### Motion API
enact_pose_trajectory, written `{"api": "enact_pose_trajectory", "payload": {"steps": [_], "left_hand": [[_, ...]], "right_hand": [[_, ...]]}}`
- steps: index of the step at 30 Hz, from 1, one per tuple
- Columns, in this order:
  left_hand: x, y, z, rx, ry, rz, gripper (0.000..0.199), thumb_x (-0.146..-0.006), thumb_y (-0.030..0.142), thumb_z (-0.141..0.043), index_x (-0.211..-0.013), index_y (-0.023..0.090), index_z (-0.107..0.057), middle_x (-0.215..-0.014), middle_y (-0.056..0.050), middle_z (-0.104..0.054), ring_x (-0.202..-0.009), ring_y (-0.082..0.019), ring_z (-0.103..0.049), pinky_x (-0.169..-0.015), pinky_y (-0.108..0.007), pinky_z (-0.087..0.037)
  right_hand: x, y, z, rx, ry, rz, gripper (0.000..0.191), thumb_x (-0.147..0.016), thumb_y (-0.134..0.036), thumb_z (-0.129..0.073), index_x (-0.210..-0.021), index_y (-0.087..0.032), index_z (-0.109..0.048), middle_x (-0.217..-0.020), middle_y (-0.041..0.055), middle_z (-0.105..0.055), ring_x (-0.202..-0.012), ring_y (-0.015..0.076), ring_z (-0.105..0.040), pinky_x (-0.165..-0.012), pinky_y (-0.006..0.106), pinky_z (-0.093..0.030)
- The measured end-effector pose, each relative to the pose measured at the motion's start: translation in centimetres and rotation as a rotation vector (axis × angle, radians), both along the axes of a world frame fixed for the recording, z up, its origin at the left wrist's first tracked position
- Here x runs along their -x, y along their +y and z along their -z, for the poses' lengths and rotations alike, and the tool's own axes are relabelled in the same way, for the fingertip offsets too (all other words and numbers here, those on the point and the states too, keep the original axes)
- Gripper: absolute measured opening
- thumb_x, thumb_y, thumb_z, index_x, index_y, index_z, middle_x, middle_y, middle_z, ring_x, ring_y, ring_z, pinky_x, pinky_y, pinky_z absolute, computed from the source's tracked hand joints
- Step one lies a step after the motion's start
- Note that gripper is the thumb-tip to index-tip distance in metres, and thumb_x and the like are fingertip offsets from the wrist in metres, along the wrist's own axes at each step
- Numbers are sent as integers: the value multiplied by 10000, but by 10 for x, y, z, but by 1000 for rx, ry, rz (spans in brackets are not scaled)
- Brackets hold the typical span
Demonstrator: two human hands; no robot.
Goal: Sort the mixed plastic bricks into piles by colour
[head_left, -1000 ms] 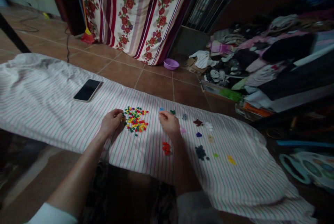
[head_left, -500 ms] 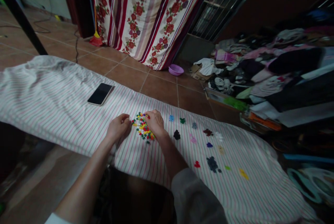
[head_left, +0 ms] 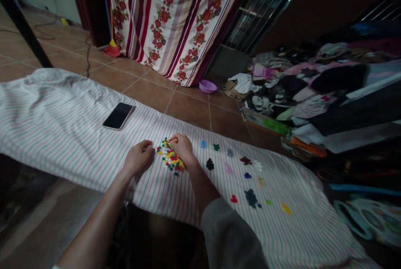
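A mixed pile of small coloured pieces (head_left: 171, 157), red, yellow, green and white, lies on the striped cloth (head_left: 150, 185). My right hand (head_left: 183, 147) is at the pile's upper right edge, thumb and fingertips pinched together over the pieces; what is between them is too small to name. Just left of the pile, my left hand (head_left: 139, 157) rests on the cloth with curled fingers, and anything inside them is hidden. To the right sit small single-colour groups, among them blue (head_left: 203, 144), black (head_left: 209, 163), dark grey (head_left: 251, 198), red (head_left: 233, 198) and yellow (head_left: 286, 208).
A phone (head_left: 118, 115) lies on the cloth at the left. Beyond the cloth's far edge are a tiled floor, a purple bowl (head_left: 207, 87), a flowered curtain (head_left: 175, 18) and a red broom (head_left: 112, 49). Heaped clothes (head_left: 300, 81) fill the right side.
The view has shifted slightly. My right hand's fingertips have drawn into a pinch at the top of the pile. My left hand has stayed beside the pile.
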State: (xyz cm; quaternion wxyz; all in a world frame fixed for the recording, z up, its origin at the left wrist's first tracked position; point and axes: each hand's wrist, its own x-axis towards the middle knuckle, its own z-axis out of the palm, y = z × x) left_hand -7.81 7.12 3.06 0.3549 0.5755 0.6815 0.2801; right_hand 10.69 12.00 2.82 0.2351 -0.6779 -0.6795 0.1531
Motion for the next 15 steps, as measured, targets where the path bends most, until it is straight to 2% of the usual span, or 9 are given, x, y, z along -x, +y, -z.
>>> {"api": "enact_pose_trajectory", "payload": {"steps": [5, 9, 15], "left_hand": [[-1, 0, -3, -14, 39, -1, 391, -853, 349, -434, -1126, 183, -660, -1098, -95, -716, -1023, -224, -650, -905, -317, -465], [-2, 0, -6, -30, 85, 21, 407, -863, 359, -414, -1135, 177, -658, -1120, -102, -710, -1027, -229, -647, -911, -325, -463], [0, -1, -7, -40, 108, 32, 416, -853, 389, -420, -1121, 191, -669, -1106, -106, -713, -1034, -251, -647, -891, -347, -477]], "right_hand": [[-5, -11, -4, -4, 414, 36, 98, -713, -198, -585, -787, -206, -648, -764, -7, -652, -741, 146, -602, -735, 263, -461], [-7, -25, -7, 49, 774, 74, 121, -668, -256, -615, -774, -199, -613, -729, -16, -649, -728, 140, -616, -707, 255, -482], [-24, -60, -4, 54, 949, 129, 249, -634, -332, -666, -841, -196, -640, -693, -27, -621, -636, 119, -576, -605, 236, -456]]}}
